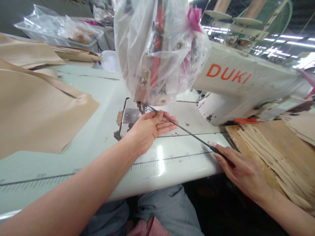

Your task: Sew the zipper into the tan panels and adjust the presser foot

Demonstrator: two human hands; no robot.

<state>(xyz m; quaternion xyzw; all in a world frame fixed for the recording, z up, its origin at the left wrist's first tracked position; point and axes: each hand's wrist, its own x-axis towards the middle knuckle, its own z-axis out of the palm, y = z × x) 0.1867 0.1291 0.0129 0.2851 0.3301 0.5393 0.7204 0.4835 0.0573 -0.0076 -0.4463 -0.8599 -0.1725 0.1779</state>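
Note:
A long thin metal rod [187, 131], like a screwdriver shaft, runs from my right hand [242, 170] up to the needle area [142, 106] of a white sewing machine [236, 85]. My right hand grips its dark handle at the table's front right edge. My left hand [147, 127] rests by the metal needle plate [130, 115], fingers lightly pinching the shaft near its tip. The machine head is wrapped in a clear plastic bag [157, 49].
Tan fabric [36, 108] lies spread on the pale table [98, 144] at the left. A stack of tan cut pieces [273, 154] sits on a wooden board at the right. More fabric and a plastic-covered tray [61, 29] are at the back left.

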